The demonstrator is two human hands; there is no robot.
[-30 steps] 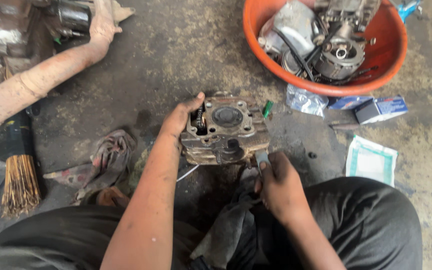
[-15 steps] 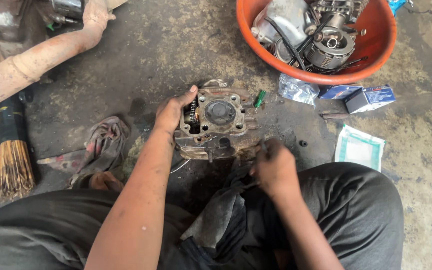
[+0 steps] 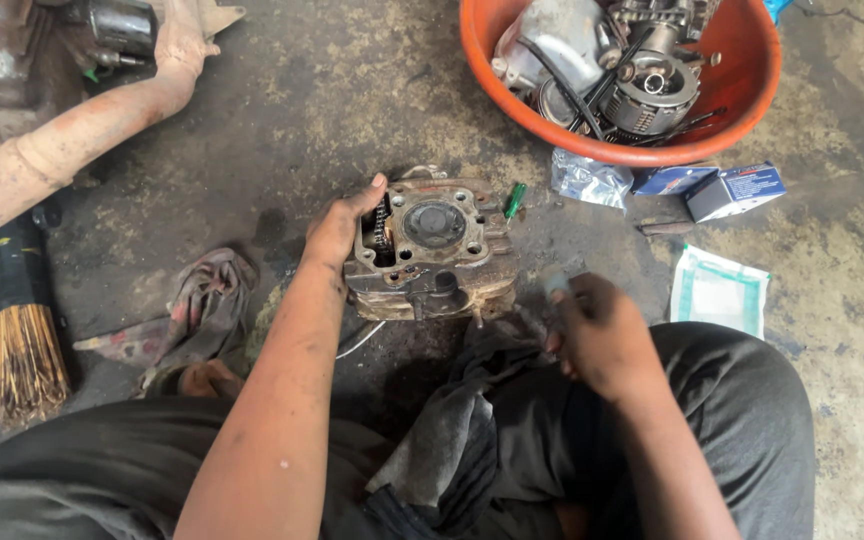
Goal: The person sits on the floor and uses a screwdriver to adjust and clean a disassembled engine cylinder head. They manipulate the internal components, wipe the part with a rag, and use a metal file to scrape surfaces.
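A dark rag (image 3: 452, 440) is draped over the lap, nearest the body. Just beyond it, the right hand (image 3: 600, 335) is curled shut; something small seems to be pinched at the fingertips (image 3: 559, 290), though what it is cannot be told through the blur. To the left of those fingertips, a grimy engine cylinder head (image 3: 432, 250) is steadied on the concrete floor (image 3: 252, 130) by the left hand (image 3: 337, 230), whose fingers are wrapped over its left edge, apparently to stop it shifting. Its bore face is turned upward and its long axis lies roughly left to right. Farther off, an orange basin (image 3: 742, 120) of engine parts is seen.
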